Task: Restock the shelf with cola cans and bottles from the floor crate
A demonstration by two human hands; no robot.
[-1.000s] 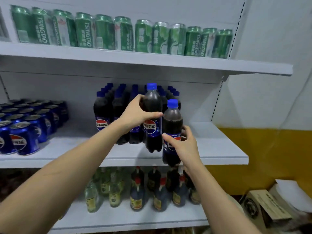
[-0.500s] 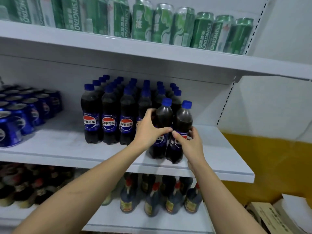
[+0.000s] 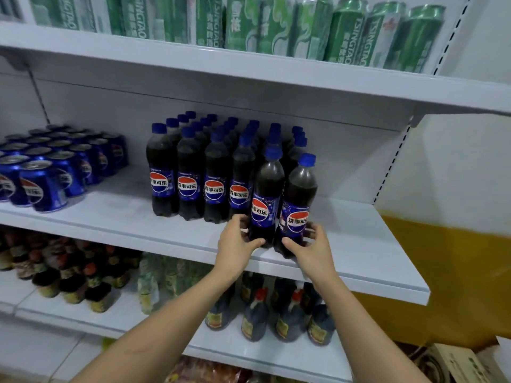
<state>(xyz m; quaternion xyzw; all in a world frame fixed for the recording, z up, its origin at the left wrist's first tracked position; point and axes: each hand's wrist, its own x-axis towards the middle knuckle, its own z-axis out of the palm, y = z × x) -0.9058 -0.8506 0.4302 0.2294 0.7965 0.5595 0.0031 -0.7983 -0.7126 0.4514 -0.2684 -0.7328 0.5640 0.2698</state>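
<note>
Your left hand point(image 3: 237, 244) and right hand point(image 3: 311, 248) each grasp a smooth plastic cola bottle point(image 3: 266, 200) base, fingers curled.

Glossy plastic cola bottles point(image 3: 266, 200), smooth matt white shelf point(image 3: 359, 261).

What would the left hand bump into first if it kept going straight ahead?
Probably the cola bottle the left hand is already gripping near the base; behind it stand the rows of cola bottles.

Shelf point(image 3: 359, 244) bare right of bottles point(image 3: 215, 172); cans point(image 3: 55, 172) crowd left.
</note>
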